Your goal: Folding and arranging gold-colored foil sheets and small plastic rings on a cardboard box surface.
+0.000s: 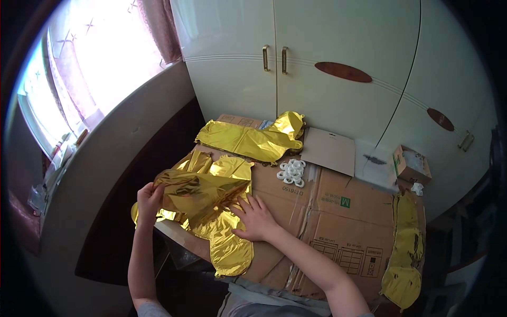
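My left hand [150, 197] pinches the edge of a gold foil balloon [196, 194], flat and uninflated, and holds that edge up off the table. My right hand [256, 218] lies with its fingers spread on the foil by the lifted sheet's right end, gripping nothing. Beneath, more gold foil [232, 253] spreads over the near left of the flattened cardboard [274, 211]. Whether this lower foil is one piece with the lifted part I cannot tell.
Another gold foil balloon [248, 140] lies at the back, beside a pile of white rings [292, 173] and a grey-brown board [328, 150]. A long gold foil piece [405, 248] hangs along the right edge. A small open box [411, 164] stands near the white cabinet [338, 31].
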`<move>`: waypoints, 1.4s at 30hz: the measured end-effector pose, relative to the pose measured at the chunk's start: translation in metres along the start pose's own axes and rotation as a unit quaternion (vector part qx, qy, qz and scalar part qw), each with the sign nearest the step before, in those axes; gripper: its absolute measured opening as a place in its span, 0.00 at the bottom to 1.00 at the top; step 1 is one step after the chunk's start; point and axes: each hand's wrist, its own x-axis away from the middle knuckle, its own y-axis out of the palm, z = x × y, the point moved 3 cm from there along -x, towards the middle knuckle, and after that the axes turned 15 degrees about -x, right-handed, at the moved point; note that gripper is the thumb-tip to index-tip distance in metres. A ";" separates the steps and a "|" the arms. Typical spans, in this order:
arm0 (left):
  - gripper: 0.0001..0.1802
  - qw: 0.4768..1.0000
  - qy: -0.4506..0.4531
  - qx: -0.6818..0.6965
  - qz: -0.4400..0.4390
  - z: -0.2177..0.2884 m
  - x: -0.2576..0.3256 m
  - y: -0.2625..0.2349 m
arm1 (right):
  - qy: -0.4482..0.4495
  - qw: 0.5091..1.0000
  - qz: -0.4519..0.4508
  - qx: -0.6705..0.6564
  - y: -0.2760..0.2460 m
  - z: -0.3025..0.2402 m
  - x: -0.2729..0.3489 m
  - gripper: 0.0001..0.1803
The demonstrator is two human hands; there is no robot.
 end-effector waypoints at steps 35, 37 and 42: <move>0.09 0.968 -0.153 0.119 0.161 -0.132 0.060 -0.095 | 0.038 0.999 -0.017 0.025 0.004 0.005 0.002 0.40; 0.08 0.968 -0.117 0.138 0.177 -0.122 0.059 -0.100 | 0.037 0.999 -0.021 0.026 0.003 0.003 0.001 0.40; 0.06 0.976 -0.022 0.087 0.200 -0.091 0.047 -0.109 | 0.039 0.999 -0.025 0.027 0.004 0.003 0.002 0.41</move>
